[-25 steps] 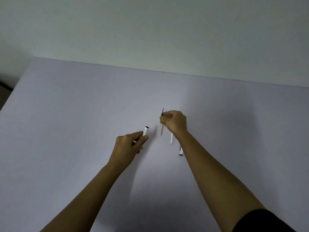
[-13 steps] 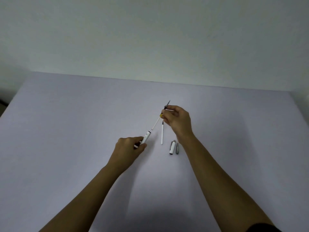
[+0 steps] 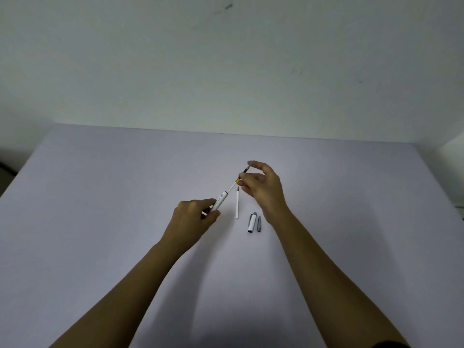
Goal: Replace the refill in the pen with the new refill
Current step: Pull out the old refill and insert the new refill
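A thin white refill with a yellow band and a dark tip slants up and to the right above the table, its lower end inside the mouth of a white cylindrical pen barrel and its upper end pinched by the right hand. The thumb and forefinger of that hand are pressed together on the refill just above the yellow band, the dark tip showing past them, while the other fingers arch loosely apart above the pinch (they touch nothing that can be seen). The left hand is wrapped around the lower part of the barrel, thumb and fingers closed on it, with only the barrel's upper end sticking out beyond the fingertips toward the right hand.

Just below the right hand's pinching fingers, between the two hands, a second slim white refill with a dark point lies flat on the table, pointing away from the person. Under the right wrist, a short white pen cap with a grey end and a small grey tapered pen piece lie side by side, close together, near the lying refill. All rests on a pale lilac matt tabletop, backed by a plain whitish wall.
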Demonstrator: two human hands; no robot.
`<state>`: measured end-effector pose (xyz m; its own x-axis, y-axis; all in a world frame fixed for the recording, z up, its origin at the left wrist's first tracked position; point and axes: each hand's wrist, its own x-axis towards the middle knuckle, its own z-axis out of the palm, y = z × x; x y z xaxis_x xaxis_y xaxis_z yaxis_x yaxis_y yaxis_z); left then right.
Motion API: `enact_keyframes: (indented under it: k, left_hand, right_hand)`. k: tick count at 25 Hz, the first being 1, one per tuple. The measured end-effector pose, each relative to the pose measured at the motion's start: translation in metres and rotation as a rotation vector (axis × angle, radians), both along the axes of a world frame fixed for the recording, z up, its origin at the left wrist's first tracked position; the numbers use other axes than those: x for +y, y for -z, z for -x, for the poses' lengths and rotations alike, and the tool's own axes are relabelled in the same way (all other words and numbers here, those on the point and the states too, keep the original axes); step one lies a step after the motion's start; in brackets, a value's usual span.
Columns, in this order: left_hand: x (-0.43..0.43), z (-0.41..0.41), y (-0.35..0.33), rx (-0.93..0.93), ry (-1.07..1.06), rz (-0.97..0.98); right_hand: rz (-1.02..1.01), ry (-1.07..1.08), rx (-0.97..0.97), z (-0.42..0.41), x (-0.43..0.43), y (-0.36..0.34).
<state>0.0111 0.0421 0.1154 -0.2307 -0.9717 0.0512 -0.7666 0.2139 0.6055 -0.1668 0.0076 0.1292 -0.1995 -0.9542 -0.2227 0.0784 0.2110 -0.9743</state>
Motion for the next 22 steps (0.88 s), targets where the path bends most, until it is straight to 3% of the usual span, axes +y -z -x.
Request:
enact_keyframes:
  k: [7, 13, 18, 22]
  left_hand:
    - [-0.001, 0.007, -0.007, -0.026, 0.006, 0.019]
    - [-0.002, 0.014, -0.009, -0.021, 0.027, 0.042]
    - [-0.005, 0.012, -0.004, -0.012, -0.009, 0.009]
    - [-0.007, 0.009, 0.001, -0.015, -0.023, -0.007]
  right_hand:
    - [-0.043, -0.033, 0.010, 0.006, 0.008, -0.006]
    - [-0.097, -0.193, 0.126, 0.011, 0.009, 0.003]
    - [-0.181, -0.110, 0.073, 0.032, 0.001, 0.024]
    - [-0.277, -0.021, 0.585, 0.050, 0.014, 0.074]
